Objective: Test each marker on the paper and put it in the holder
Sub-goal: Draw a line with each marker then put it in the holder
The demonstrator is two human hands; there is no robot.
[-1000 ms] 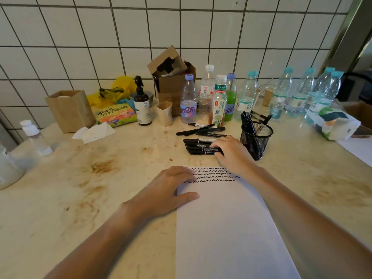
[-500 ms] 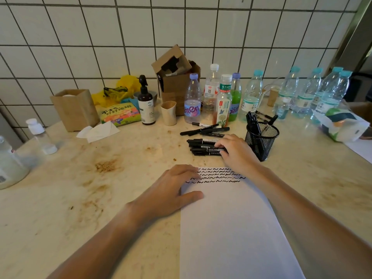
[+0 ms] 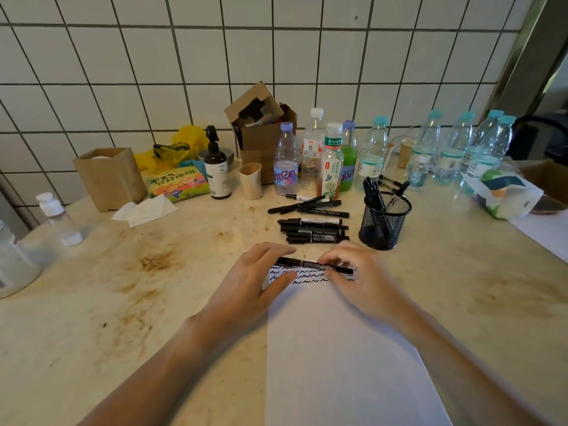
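Note:
A black marker (image 3: 310, 264) lies crosswise over the top of the white paper (image 3: 338, 348), held at both ends. My left hand (image 3: 261, 281) pinches its left end and my right hand (image 3: 358, 275) pinches its right end. Rows of black squiggles (image 3: 307, 276) mark the paper just below it. A pile of black markers (image 3: 313, 230) lies behind the paper, with a few more (image 3: 307, 206) farther back. The black mesh holder (image 3: 384, 221) stands to the right of the pile with several markers in it.
Water and drink bottles (image 3: 332, 161) line the back by the tiled wall. A cardboard box (image 3: 261, 136), a pump bottle (image 3: 216, 167), a cup (image 3: 250, 181), a brown bag (image 3: 107, 176) and a tissue (image 3: 144, 210) stand left. A wrapped pack (image 3: 504, 192) lies right.
My right hand has drawn one marker from the pile to the paper's top edge. My left hand has left the paper and taken the marker's other end.

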